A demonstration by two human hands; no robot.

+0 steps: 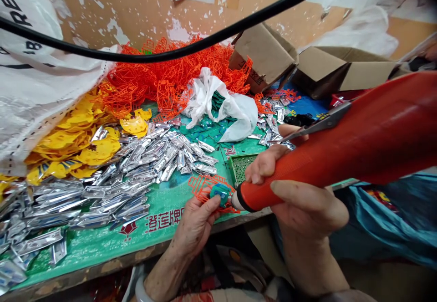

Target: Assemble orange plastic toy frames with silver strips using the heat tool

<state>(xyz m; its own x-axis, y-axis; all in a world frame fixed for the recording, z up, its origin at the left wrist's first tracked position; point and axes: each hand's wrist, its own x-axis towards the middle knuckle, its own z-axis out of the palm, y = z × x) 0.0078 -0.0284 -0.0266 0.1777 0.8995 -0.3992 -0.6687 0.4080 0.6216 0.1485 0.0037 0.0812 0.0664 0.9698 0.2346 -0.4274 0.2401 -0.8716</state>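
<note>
My left hand point(194, 222) pinches a round teal plastic piece point(220, 195) together with an orange plastic lattice part point(203, 187), just over the table's front edge. Wrapped around a red power screwdriver point(290, 179) is my right hand point(303, 197). The tool tilts down to the left, and its tip meets the teal piece; whether a screw sits there is hidden. A metal lever point(321, 122) runs along the tool's upper side. Right behind the tip stands a small green tray point(235, 170) with tiny bits in it.
Shiny silver strips point(129, 174) and yellow plastic pieces point(78, 138) cover the left side. Behind lie an orange lattice heap point(146, 79) and a white plastic bag point(239, 110). Open cardboard boxes point(266, 56) stand back right. A black cable point(143, 58) hangs across the view.
</note>
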